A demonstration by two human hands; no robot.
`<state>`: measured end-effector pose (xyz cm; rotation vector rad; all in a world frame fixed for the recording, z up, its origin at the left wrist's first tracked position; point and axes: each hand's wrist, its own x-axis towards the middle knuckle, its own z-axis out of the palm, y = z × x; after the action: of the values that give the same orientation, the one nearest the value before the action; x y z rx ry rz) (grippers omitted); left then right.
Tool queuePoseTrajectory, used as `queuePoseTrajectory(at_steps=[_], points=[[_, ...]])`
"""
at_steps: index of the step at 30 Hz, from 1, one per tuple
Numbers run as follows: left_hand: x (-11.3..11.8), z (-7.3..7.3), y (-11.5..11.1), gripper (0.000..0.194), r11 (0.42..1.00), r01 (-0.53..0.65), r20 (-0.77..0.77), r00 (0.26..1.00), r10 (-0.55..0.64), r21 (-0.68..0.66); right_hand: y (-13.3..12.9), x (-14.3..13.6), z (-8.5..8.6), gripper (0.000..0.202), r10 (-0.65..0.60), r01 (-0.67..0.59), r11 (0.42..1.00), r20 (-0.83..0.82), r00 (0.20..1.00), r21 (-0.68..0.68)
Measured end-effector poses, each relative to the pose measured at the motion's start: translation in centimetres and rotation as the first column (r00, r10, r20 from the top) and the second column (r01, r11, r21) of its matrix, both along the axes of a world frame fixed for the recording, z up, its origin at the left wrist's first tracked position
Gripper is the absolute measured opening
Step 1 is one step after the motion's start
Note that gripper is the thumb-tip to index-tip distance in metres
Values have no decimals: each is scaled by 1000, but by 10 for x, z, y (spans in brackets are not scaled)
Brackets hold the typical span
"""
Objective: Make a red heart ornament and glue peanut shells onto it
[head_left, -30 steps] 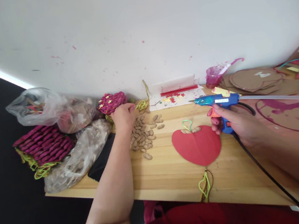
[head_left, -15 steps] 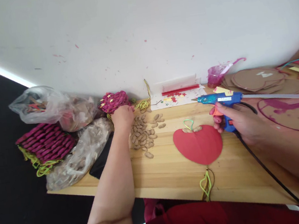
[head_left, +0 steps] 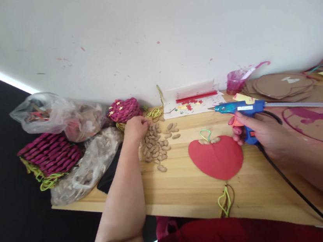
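My right hand (head_left: 266, 135) is wrapped round a blue hot glue gun (head_left: 254, 106), its nozzle pointing left and a clear glue stick out of its back. My left hand (head_left: 136, 129) is at the far end of a pile of peanuts (head_left: 152, 143), fingers curled together; what they pinch is hidden. Between the hands lies a red heart-shaped piece (head_left: 217, 159), a few peanuts (head_left: 209, 141) along its top edge. It has a green cord loop (head_left: 205, 134) above and a yellow-green and brown cord tassel (head_left: 225, 202) below.
At left are plastic bags (head_left: 86, 169) and purple braided pieces (head_left: 52, 154). White paper with small stars (head_left: 189, 106) lies by the wall. A pink-stained cup (head_left: 235, 81) and stacked brown cutouts (head_left: 280, 84) stand at right. The glue gun's black cord (head_left: 293, 187) crosses the table's front edge.
My left hand has shifted slightly right and nearer, from beside the purple braided piece to the peanuts' far edge. The glue gun is held much as before.
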<state>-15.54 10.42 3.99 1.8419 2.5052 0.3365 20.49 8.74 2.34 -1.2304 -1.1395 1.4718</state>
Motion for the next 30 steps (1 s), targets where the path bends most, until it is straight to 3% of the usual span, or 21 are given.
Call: queuePoseTrajectory(at_steps=[4,7,18,23,30], points=[[1,3,0,41,1000,-3,17,1000,3,27,0,0,1,54,1,-1,1000,0,1000,-11],[2,3,1,32,999,24,49,998,-26,34,0,0,2,54,3,-3,1000,0,1000,-11],[2,-4,1,34,995,97,120,988,-95,-9,-1,0,1,52,0,0,1000,-9,1000,-19],[9,-1,1,32,995,99,98,990,-102,31,-1,-1,1,52,0,0,1000,-1,1000,-11],[22,-4,2,28,980,201,114,973,-201,11,-2,-1,3,54,4,-4,1000,-1,1000,-30]])
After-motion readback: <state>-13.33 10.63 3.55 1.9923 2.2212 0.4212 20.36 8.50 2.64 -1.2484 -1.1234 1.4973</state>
